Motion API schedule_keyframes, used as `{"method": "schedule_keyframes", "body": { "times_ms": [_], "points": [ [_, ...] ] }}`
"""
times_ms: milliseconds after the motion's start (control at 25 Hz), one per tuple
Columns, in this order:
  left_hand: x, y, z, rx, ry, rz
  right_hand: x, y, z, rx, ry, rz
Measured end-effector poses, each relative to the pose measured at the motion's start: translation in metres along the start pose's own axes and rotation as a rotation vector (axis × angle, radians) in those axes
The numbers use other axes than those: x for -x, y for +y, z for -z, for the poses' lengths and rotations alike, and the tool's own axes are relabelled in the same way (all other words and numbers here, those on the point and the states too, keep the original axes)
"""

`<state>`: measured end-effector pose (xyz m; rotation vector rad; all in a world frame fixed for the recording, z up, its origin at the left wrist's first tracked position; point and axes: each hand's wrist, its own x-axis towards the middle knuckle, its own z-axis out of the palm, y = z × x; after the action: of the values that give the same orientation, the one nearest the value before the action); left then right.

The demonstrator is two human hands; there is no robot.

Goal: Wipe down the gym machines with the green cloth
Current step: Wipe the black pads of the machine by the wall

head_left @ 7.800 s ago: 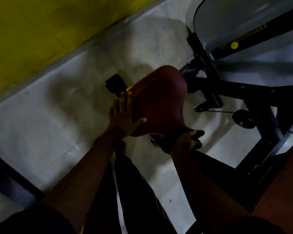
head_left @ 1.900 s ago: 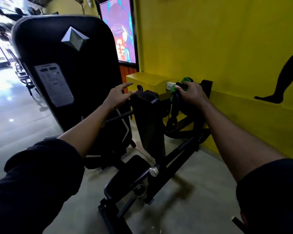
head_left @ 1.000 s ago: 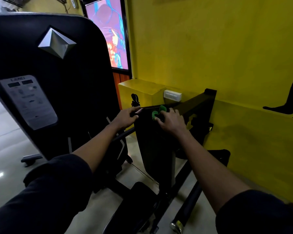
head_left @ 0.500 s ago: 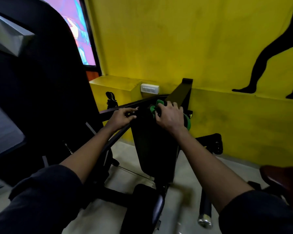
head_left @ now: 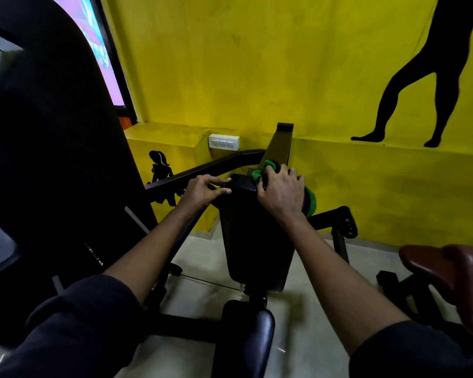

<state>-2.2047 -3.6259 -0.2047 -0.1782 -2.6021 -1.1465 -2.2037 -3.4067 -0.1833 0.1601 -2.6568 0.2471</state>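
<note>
Moved since two seconds back: right grip [head_left: 280, 192] is taken off the far handle by the wall and set on the top right corner of the upright black pad [head_left: 253, 241]. Green cloth [head_left: 265, 168] is held bunched under it. Fingers are curled over the wad, and green shows ahead of the fingertips and again past the outer side of the palm. Cloth is thus pressed between palm and pad top, so the wipe is judged to be under way along that edge.

Left grip [head_left: 202, 190] is placed just left of the right grip, on the pad's other top corner. Its fingers are loosely bent, tips resting on the pad, nothing held. Probably the pad is being steadied against the wiping push.

Frame bar [head_left: 202, 170] runs beyond the left grip. Maroon seat [head_left: 448, 268] is seen well right of the right grip, nearer the body. Pad face below both grips is judged not yet wiped.
</note>
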Motion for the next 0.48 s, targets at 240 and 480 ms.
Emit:
{"method": "schedule_keyframes", "body": {
  "times_ms": [240, 480],
  "points": [
    [-0.002, -0.014, -0.007, 0.067, 0.007, -0.025, 0.005, 0.006, -0.010, 0.004, 0.048, 0.102],
    [-0.012, -0.028, 0.002, 0.168, -0.086, -0.077, 0.005, -0.004, -0.014, -0.042, 0.033, -0.180]
  ]
}}
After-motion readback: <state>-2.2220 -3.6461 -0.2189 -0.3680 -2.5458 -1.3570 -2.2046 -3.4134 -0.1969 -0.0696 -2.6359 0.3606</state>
